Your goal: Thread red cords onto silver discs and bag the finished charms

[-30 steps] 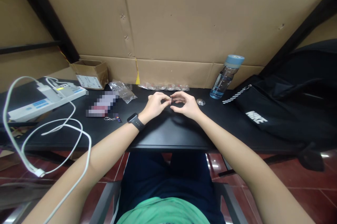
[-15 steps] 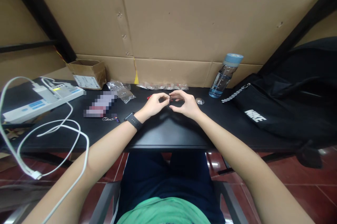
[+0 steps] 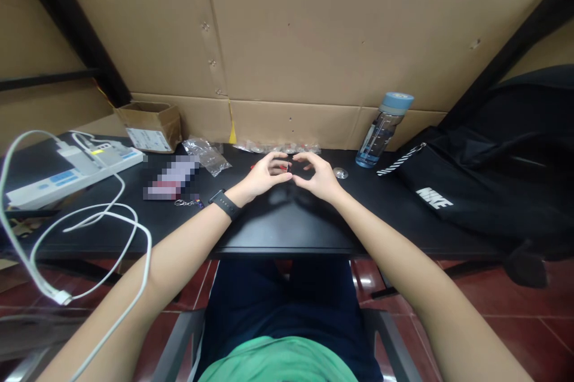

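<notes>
Both my hands meet above the middle of the black desk (image 3: 287,229), fingers curved and tips close together. Between the fingertips is a small dark piece (image 3: 289,168), too small to name. My left hand (image 3: 262,179), with a black watch (image 3: 225,205) on its wrist, holds it at the thumb and fingers. Facing it, my right hand (image 3: 321,180) is curled with its thumb and fingertips at the same piece. Something red shows behind the left fingers, mostly hidden. Just right of the right hand lies a small clear round item (image 3: 340,173).
Along the back are a cardboard box (image 3: 150,126), a crumpled clear bag (image 3: 207,155) and a row of small clear packets (image 3: 278,148). A blurred-out flat item (image 3: 173,177) and a keyring (image 3: 188,203) lie left, near a power strip (image 3: 67,182). A bottle (image 3: 379,134) and black bag (image 3: 470,185) stand right.
My left fingers have spread further apart from the thumb, showing red between them. The right hand has shifted only slightly; the desk items stay put.
</notes>
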### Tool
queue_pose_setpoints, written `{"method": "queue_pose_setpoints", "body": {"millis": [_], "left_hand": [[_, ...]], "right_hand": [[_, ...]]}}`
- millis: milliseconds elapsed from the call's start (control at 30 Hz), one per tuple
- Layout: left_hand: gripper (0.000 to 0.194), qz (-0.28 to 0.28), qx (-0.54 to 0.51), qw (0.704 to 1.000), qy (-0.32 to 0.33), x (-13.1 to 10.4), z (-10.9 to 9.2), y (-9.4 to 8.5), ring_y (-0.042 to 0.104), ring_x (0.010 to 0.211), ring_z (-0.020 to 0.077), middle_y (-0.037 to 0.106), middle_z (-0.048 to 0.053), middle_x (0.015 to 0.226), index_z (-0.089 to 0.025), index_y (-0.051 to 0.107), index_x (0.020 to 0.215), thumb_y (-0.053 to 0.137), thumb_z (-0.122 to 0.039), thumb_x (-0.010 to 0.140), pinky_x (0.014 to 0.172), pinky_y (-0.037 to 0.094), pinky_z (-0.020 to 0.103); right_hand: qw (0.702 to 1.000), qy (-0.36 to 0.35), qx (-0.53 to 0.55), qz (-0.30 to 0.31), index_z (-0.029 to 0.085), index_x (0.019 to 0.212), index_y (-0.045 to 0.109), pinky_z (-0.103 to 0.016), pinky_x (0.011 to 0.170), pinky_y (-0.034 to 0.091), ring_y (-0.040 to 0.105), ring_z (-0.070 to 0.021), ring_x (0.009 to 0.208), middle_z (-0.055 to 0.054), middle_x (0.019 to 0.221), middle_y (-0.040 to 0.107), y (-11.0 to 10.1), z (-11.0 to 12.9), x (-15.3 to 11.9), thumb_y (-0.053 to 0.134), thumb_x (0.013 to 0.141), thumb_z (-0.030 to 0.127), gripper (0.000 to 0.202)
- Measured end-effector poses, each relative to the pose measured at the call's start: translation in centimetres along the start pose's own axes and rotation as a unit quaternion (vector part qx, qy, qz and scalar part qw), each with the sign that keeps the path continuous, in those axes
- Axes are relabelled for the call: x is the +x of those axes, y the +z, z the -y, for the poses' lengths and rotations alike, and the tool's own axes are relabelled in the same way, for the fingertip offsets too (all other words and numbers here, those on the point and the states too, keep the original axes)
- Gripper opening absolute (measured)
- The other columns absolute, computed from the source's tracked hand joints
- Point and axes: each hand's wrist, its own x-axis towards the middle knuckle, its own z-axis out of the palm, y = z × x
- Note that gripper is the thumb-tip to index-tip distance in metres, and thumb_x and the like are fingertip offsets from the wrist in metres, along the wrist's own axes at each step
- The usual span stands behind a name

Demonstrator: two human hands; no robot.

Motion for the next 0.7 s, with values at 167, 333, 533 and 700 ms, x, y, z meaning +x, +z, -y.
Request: {"method": "queue_pose_setpoints", "body": {"millis": [167,333,533,700], "left_hand": [[0.057,0.003,0.050,0.996,0.080,-0.1,-0.6,0.0,0.066,0.119,0.0252,0.066,0.013,0.133,-0.017,0.066,0.121,0.090,-0.021,0.070,0.110,0.053,0.047],[0.051,0.017,0.036,0.996,0.074,-0.5,-1.0,0.5,0.066,0.122,0.0274,0.064,0.012,0.135,-0.020,0.067,0.118,0.088,-0.022,0.072,0.101,0.060,0.046],[0.051,0.032,0.037,0.995,0.082,-0.7,-1.2,0.8,0.066,0.122,0.0276,0.065,0.012,0.135,-0.020,0.067,0.120,0.087,-0.022,0.073,0.102,0.060,0.048],[0.051,0.042,0.035,0.995,0.085,-0.7,-1.1,0.8,0.066,0.122,0.0267,0.065,0.011,0.134,-0.021,0.067,0.121,0.086,-0.021,0.074,0.100,0.061,0.046]], "right_hand": [[0.999,0.031,0.012,-0.018,0.023,0.094,0.075,-0.037,0.076,0.058,0.071,-0.0255,0.104,-0.009,0.112,0.075,-0.5,-0.5,0.2,0.070,0.086,0.027,0.011],[0.999,0.030,0.016,-0.014,0.024,0.089,0.078,-0.039,0.080,0.058,0.071,-0.0246,0.101,-0.008,0.111,0.074,-0.4,0.2,0.2,0.073,0.085,0.030,0.008],[1.000,0.002,0.011,-0.026,0.025,0.088,0.079,-0.038,0.080,0.058,0.071,-0.0244,0.102,-0.007,0.109,0.073,-0.1,0.6,0.1,0.073,0.085,0.027,0.007],[0.999,-0.008,0.008,-0.032,0.025,0.085,0.079,-0.038,0.080,0.058,0.070,-0.0239,0.100,-0.007,0.108,0.072,0.0,0.4,0.0,0.073,0.084,0.024,0.006]]}}
